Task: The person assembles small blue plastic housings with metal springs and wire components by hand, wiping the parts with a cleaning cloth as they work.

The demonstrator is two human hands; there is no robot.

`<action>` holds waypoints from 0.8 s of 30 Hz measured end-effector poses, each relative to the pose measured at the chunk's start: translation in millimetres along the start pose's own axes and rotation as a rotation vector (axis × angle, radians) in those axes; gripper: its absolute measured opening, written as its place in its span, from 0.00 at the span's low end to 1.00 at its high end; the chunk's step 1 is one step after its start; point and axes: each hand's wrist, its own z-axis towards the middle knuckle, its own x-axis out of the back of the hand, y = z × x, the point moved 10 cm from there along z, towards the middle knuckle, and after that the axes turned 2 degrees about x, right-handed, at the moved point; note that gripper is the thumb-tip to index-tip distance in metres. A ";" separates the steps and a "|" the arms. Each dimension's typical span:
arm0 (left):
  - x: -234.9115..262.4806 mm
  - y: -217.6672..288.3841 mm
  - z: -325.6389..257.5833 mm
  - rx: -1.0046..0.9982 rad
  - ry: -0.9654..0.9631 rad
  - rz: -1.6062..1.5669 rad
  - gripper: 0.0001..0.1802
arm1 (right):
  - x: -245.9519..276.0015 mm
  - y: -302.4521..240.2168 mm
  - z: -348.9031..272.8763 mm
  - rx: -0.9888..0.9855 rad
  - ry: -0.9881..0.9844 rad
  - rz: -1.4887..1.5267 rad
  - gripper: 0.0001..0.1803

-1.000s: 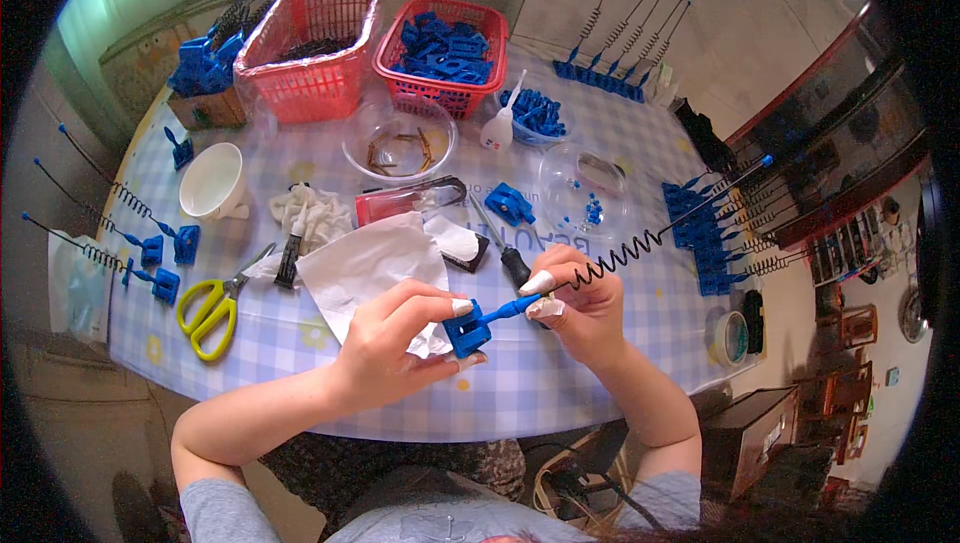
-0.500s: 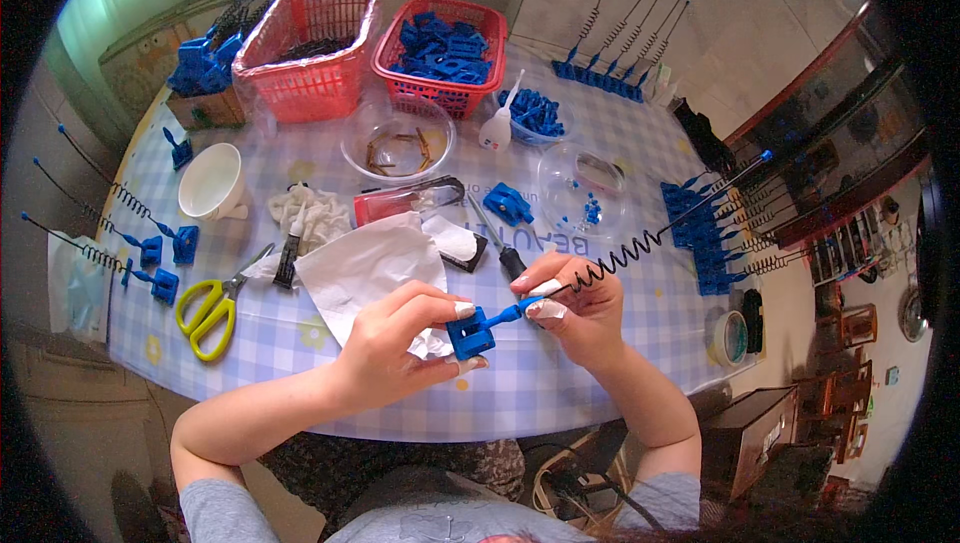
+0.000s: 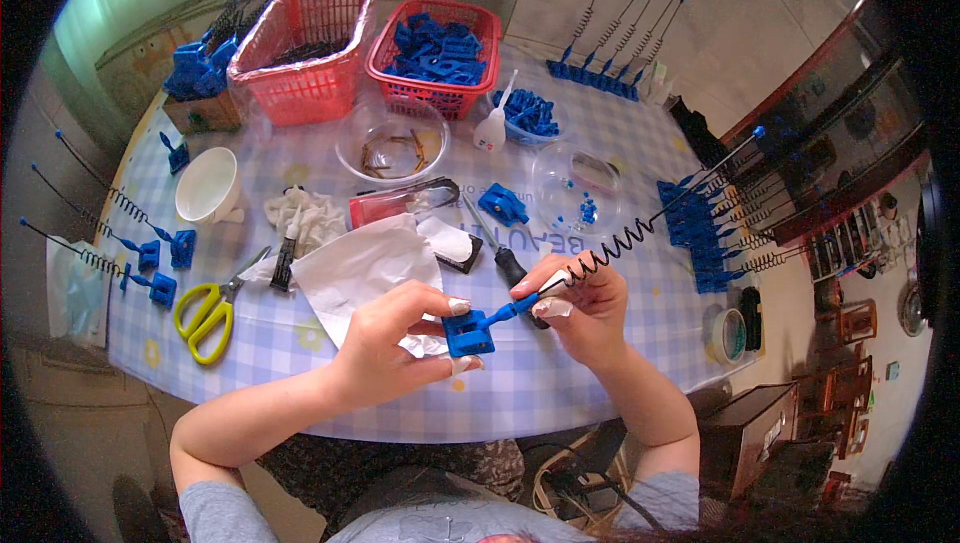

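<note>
Left hand (image 3: 385, 343): thumb and fingers gripping the blue clip (image 3: 468, 336) from both sides. Right hand (image 3: 592, 318): thumb and fingers pinched where the clip's blue stem (image 3: 508, 313) meets the black spring wire (image 3: 622, 239). Clip is held over the table (image 3: 565, 398), near the middle of its front edge; wire points to the right edge. Paper (image 3: 368, 268) just beyond left hand, screwdriver (image 3: 510, 265) just beyond right. Scissors (image 3: 212, 318) toward the front left edge.
</note>
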 end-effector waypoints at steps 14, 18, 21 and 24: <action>0.8 -0.1 0.0 0.005 -0.018 -0.013 0.22 | -1.8 -0.1 0.9 -0.031 0.025 0.038 0.17; 0.9 -1.2 -0.5 0.003 -0.014 -0.009 0.22 | -3.8 6.9 0.0 -0.126 -0.038 -0.057 0.16; 0.4 -0.1 -0.2 -0.010 -0.017 0.002 0.22 | -0.9 4.6 -0.7 -0.080 -0.017 -0.075 0.13; 0.2 1.3 -0.4 -0.027 -0.014 0.017 0.22 | -0.9 5.9 -0.8 -0.095 -0.039 -0.109 0.10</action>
